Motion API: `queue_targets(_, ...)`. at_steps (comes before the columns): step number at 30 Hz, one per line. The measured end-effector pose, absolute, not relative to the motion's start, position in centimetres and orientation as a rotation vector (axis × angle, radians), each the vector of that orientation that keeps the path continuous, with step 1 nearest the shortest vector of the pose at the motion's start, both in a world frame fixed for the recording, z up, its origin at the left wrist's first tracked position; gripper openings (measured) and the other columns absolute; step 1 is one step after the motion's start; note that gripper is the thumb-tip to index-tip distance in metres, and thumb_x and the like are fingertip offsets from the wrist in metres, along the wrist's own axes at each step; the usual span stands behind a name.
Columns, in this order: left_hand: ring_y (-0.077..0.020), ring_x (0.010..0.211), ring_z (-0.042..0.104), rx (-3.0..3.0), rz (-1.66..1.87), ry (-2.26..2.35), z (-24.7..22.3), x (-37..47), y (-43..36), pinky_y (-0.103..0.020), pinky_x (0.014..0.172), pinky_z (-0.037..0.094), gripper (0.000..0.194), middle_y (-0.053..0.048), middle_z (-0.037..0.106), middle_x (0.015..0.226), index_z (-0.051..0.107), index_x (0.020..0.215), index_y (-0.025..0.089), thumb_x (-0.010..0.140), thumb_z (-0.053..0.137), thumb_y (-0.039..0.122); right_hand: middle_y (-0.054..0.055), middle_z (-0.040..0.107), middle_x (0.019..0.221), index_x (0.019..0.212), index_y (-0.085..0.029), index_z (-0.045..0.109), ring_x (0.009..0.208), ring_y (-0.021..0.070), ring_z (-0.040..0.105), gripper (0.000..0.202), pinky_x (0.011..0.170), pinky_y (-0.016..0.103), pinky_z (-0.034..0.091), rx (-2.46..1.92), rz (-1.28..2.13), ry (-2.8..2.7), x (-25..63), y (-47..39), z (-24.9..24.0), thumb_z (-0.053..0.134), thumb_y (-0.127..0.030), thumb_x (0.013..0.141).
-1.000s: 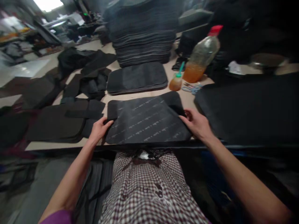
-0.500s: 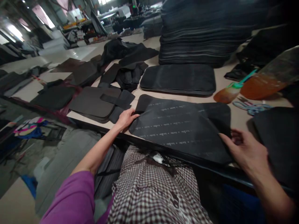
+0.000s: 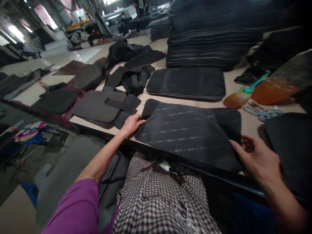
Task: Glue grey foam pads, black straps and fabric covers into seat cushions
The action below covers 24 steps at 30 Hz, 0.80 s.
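Note:
A dark panel with rows of pale printed lettering (image 3: 175,130) lies at the table's front edge, over a black rounded piece whose corners show. My left hand (image 3: 133,124) grips the panel's left edge between thumb and fingers. At the right edge, my right hand (image 3: 255,156) pinches the panel, its thumb on top and fingers curled behind. A fold or raised flap runs near the right side. Just behind lies a small stack of black rounded panels (image 3: 186,83).
A tall stack of dark sheets (image 3: 207,42) stands at the back. To the right are a brush with a green handle (image 3: 258,82), a bottle of orange liquid (image 3: 273,91), scissors (image 3: 263,113) and a dark panel (image 3: 290,149). Grey pieces (image 3: 97,107) lie left.

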<state>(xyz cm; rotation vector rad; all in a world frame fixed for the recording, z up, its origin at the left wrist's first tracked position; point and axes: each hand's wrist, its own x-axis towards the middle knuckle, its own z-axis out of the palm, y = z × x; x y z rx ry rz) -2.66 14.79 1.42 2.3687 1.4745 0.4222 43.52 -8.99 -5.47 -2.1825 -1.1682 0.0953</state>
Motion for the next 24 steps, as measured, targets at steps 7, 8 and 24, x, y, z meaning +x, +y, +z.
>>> queue_targets(7, -0.0192, 0.070, 0.052, 2.382, 0.440, 1.455, 1.2, -2.6, 14.8, -0.030, 0.063, 0.030, 0.035, -0.002, 0.060, 0.074, 0.057, 0.077, 0.021, 0.091, 0.067, 0.051, 0.006, 0.069, 0.088, 0.117, -0.032, 0.062, 0.075, 0.0265, 0.067, 0.049, 0.069, 0.040, 0.053, -2.163, 0.092, -1.191, 43.2, -9.0, -5.1, 0.068, -0.062, 0.079)
queue_targets(8, -0.0194, 0.070, 0.053, 2.383, 0.441, 1.457, 1.2, -2.6, 14.8, -0.030, 0.064, 0.031, 0.035, -0.002, 0.060, 0.075, 0.057, 0.077, 0.021, 0.091, 0.067, 0.051, 0.006, 0.069, 0.088, 0.116, -0.032, 0.062, 0.075, 0.0260, 0.067, 0.048, 0.069, 0.040, 0.053, -2.156, 0.094, -1.191, 43.2, -9.0, -5.0, 0.068, -0.062, 0.080)
queue_targets(24, -0.0153, 0.078, 0.055, 2.100, 0.762, 1.277, 2.3, -2.8, 14.8, -0.027, 0.074, 0.042, 0.031, -0.001, 0.057, 0.089, 0.067, 0.083, 0.019, 0.082, 0.074, 0.049, 0.006, 0.063, 0.092, 0.092, -0.023, 0.067, 0.078, 0.0215, 0.062, 0.038, 0.071, 0.034, 0.050, -1.956, -0.114, -1.371, 43.5, -9.0, -4.3, 0.060, -0.061, 0.089)
